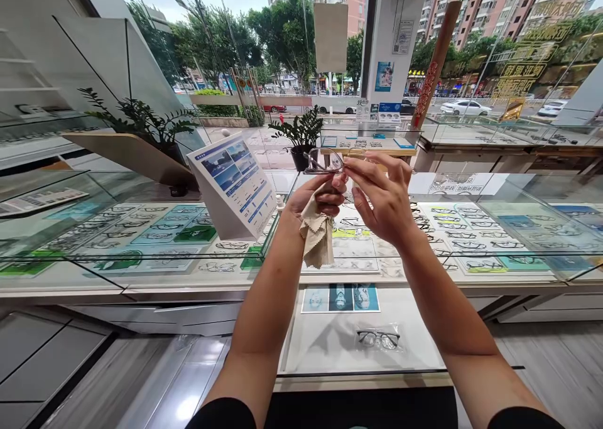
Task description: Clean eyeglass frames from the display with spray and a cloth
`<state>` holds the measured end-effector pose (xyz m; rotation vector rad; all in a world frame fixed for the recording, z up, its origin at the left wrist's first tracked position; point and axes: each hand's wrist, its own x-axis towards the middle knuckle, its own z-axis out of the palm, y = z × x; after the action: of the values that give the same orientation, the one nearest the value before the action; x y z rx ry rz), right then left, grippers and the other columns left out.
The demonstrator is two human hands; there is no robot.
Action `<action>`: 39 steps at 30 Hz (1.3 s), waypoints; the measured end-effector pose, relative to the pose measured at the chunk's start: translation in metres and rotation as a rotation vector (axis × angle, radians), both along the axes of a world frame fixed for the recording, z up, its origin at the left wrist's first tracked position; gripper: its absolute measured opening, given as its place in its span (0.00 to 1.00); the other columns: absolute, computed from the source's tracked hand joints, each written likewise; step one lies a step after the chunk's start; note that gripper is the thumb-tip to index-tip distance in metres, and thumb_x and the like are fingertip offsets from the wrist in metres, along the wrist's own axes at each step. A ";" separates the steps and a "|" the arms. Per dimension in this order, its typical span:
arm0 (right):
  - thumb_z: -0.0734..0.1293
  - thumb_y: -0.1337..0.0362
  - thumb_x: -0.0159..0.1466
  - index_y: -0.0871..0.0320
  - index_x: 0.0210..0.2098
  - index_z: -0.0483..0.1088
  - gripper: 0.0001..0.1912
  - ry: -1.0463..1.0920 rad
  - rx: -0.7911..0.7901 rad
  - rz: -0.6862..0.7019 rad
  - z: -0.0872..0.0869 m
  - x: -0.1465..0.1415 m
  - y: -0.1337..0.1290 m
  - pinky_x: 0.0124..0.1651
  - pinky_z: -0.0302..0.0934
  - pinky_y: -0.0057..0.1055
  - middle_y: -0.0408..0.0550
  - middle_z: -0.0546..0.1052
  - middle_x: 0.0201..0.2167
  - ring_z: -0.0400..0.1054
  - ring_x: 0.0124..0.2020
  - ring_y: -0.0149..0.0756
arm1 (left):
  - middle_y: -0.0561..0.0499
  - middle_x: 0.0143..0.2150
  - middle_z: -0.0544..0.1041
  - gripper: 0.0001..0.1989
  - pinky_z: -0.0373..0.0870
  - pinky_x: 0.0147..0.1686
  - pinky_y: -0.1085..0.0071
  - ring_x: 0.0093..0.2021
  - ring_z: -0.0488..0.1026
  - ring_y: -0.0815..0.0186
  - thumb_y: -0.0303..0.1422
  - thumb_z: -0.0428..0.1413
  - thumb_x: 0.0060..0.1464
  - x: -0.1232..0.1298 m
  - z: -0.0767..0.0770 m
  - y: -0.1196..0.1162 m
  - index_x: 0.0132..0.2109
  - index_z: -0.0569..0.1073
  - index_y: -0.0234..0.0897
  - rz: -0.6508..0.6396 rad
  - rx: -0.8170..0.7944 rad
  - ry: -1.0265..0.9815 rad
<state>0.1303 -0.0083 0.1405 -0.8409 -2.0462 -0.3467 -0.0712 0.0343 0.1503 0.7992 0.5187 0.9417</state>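
Note:
A pair of eyeglasses (pixel 324 164) is held up in front of me, above the glass display counter. My left hand (pixel 319 196) is closed around the lower part of it, with a beige cleaning cloth (pixel 316 235) hanging from the same fist. My right hand (pixel 387 196) reaches in from the right, its thumb and forefinger pinched at the right end of the glasses and the other fingers raised. Below, in the pulled-out white drawer (pixel 330 350), lies another pair of black-rimmed glasses (pixel 378 339) in a clear plastic bag.
A standing calendar-like card (pixel 235 190) rises on the counter left of my left hand. Rows of glasses (pixel 471 234) lie under the counter glass. A photo strip (pixel 340 298) sits at the drawer's back. Beyond stand a potted plant (pixel 299 143) and a second display table (pixel 367 149).

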 end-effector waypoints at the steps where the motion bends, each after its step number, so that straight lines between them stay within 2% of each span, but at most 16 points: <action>1: 0.57 0.58 0.79 0.43 0.71 0.72 0.25 -0.008 0.015 -0.008 0.000 0.000 0.000 0.76 0.45 0.66 0.43 0.75 0.72 0.58 0.76 0.60 | 0.57 0.26 0.68 0.14 0.46 0.18 0.79 0.16 0.49 0.79 0.37 0.56 0.73 0.000 0.001 -0.001 0.37 0.73 0.35 0.002 -0.017 -0.016; 5: 0.58 0.61 0.79 0.42 0.73 0.70 0.26 -0.047 0.088 -0.035 -0.002 -0.001 0.000 0.75 0.47 0.63 0.42 0.77 0.71 0.61 0.75 0.58 | 0.58 0.26 0.69 0.14 0.50 0.18 0.80 0.15 0.52 0.80 0.35 0.55 0.73 -0.002 0.003 -0.001 0.36 0.73 0.34 -0.024 -0.086 -0.097; 8: 0.60 0.64 0.78 0.44 0.73 0.70 0.27 -0.064 0.154 -0.052 -0.004 -0.001 0.004 0.74 0.49 0.59 0.43 0.78 0.70 0.62 0.74 0.56 | 0.59 0.25 0.69 0.11 0.50 0.17 0.80 0.16 0.55 0.80 0.32 0.59 0.70 -0.004 0.003 0.000 0.35 0.72 0.34 -0.030 -0.054 -0.101; 12: 0.62 0.66 0.77 0.45 0.70 0.74 0.25 -0.043 0.207 -0.036 -0.006 0.000 0.010 0.73 0.53 0.58 0.43 0.78 0.70 0.63 0.75 0.55 | 0.58 0.25 0.70 0.10 0.52 0.16 0.81 0.18 0.57 0.79 0.30 0.67 0.60 -0.004 0.001 0.003 0.34 0.73 0.34 0.062 0.103 0.018; 17: 0.61 0.67 0.77 0.46 0.63 0.79 0.22 0.118 0.147 0.114 -0.006 -0.002 0.013 0.72 0.61 0.57 0.44 0.82 0.66 0.68 0.72 0.50 | 0.55 0.27 0.73 0.16 0.57 0.18 0.80 0.21 0.61 0.78 0.36 0.74 0.49 -0.005 0.001 0.002 0.33 0.75 0.33 0.226 0.344 0.188; 21: 0.66 0.59 0.76 0.48 0.51 0.84 0.14 0.489 -0.046 0.275 -0.007 -0.004 0.017 0.69 0.66 0.55 0.49 0.85 0.57 0.75 0.62 0.49 | 0.56 0.26 0.71 0.20 0.54 0.19 0.80 0.21 0.59 0.78 0.42 0.75 0.49 -0.004 0.003 -0.002 0.34 0.77 0.33 0.206 0.480 0.235; 23: 0.71 0.52 0.72 0.50 0.46 0.84 0.12 0.660 -0.270 0.374 -0.008 -0.003 0.023 0.63 0.69 0.50 0.50 0.86 0.52 0.77 0.57 0.47 | 0.56 0.26 0.73 0.21 0.54 0.20 0.80 0.21 0.58 0.79 0.43 0.76 0.48 -0.002 0.004 -0.004 0.35 0.77 0.34 0.201 0.515 0.250; 26: 0.79 0.46 0.63 0.53 0.39 0.83 0.17 0.849 -0.630 0.492 -0.011 -0.002 0.033 0.56 0.70 0.44 0.48 0.85 0.42 0.77 0.48 0.43 | 0.54 0.30 0.78 0.23 0.56 0.21 0.78 0.21 0.60 0.78 0.44 0.78 0.46 0.001 0.004 -0.005 0.38 0.78 0.35 0.208 0.548 0.273; 28: 0.82 0.45 0.57 0.53 0.35 0.82 0.19 0.933 -0.772 0.531 -0.012 -0.002 0.036 0.54 0.68 0.41 0.46 0.84 0.37 0.76 0.45 0.41 | 0.53 0.30 0.79 0.23 0.56 0.21 0.77 0.22 0.61 0.77 0.45 0.77 0.46 0.001 0.004 -0.005 0.39 0.79 0.35 0.189 0.577 0.288; 31: 0.83 0.45 0.54 0.53 0.32 0.82 0.20 0.976 -0.894 0.589 -0.011 -0.002 0.036 0.52 0.66 0.39 0.45 0.84 0.35 0.75 0.42 0.39 | 0.52 0.30 0.79 0.22 0.53 0.21 0.75 0.22 0.59 0.77 0.46 0.77 0.48 0.002 0.003 -0.004 0.38 0.81 0.34 0.161 0.615 0.314; 34: 0.85 0.46 0.52 0.52 0.32 0.83 0.20 0.983 -0.956 0.640 -0.008 -0.002 0.034 0.51 0.64 0.37 0.45 0.84 0.35 0.74 0.41 0.37 | 0.52 0.30 0.78 0.21 0.52 0.23 0.73 0.23 0.58 0.76 0.48 0.75 0.50 0.003 0.002 -0.004 0.38 0.82 0.35 0.197 0.667 0.333; 39: 0.86 0.48 0.48 0.51 0.30 0.82 0.19 1.049 -0.980 0.676 -0.006 0.001 0.034 0.49 0.63 0.36 0.42 0.82 0.34 0.72 0.40 0.36 | 0.59 0.22 0.63 0.22 0.47 0.24 0.71 0.24 0.54 0.73 0.49 0.76 0.48 0.006 0.002 -0.005 0.36 0.81 0.37 0.300 0.729 0.407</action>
<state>0.1310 0.0256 0.1343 -0.5708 -1.2476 1.2953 -0.0647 0.0296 0.1519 1.6254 0.6657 1.2751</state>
